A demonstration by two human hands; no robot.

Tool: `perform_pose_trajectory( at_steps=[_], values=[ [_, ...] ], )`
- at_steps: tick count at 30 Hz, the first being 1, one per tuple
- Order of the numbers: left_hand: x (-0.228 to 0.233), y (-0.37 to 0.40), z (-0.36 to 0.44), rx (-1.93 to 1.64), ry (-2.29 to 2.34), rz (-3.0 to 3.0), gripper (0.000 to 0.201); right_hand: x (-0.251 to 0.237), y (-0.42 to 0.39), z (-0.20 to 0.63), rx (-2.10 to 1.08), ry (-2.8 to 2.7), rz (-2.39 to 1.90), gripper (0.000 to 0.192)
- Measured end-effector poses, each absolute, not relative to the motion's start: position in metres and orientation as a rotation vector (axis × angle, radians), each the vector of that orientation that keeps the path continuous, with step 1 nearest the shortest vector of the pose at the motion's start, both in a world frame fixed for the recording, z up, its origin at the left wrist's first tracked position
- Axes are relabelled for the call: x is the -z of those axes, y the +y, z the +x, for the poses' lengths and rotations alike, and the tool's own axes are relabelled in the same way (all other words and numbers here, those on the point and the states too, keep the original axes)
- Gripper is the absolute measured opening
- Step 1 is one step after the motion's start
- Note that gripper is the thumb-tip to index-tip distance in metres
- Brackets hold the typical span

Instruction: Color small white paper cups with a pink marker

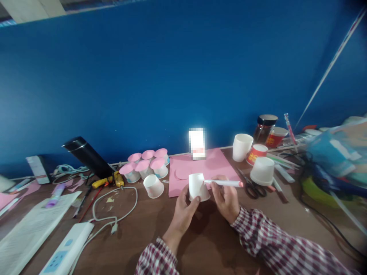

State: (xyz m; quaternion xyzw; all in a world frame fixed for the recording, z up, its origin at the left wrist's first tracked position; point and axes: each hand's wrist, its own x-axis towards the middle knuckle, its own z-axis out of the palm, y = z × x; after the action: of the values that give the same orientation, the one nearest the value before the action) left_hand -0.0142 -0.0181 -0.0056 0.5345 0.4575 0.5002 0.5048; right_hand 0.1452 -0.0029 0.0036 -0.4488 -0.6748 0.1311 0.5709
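My left hand (184, 210) is wrapped round a white paper cup (197, 186), held with its wide rim downward above the table. In my right hand (226, 198) is a white marker pen (223, 183) with a pinkish-red end, pinched between the fingers. The pen's tip points left and meets, or nearly meets, the cup's side; I cannot tell which. Just behind the cup lies a sheet of pink paper (213, 164) with a round pink piece (183, 173) on it. Another white cup (153, 186) stands to the left, near several cups with pink tops (143, 166).
Scissors (252, 190) and an upturned white cup (262, 171) lie right of my hands. Farther right are a red cup (257, 154), a dark-lidded jar (266, 128) and a plastic bag (338, 149). On the left are a power strip (67, 248), a cable, a black flask (87, 156) and printed sheets.
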Motion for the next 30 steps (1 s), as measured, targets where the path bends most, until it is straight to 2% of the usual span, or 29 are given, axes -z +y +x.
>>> perform_pose_trajectory(
  at_steps=[30],
  values=[
    [0.0101, -0.0179, -0.0130, -1.258, 1.041, 1.227, 0.052, -0.0025, -0.0013, 0.1463, -0.327, -1.585, -1.034, 0.010]
  ],
)
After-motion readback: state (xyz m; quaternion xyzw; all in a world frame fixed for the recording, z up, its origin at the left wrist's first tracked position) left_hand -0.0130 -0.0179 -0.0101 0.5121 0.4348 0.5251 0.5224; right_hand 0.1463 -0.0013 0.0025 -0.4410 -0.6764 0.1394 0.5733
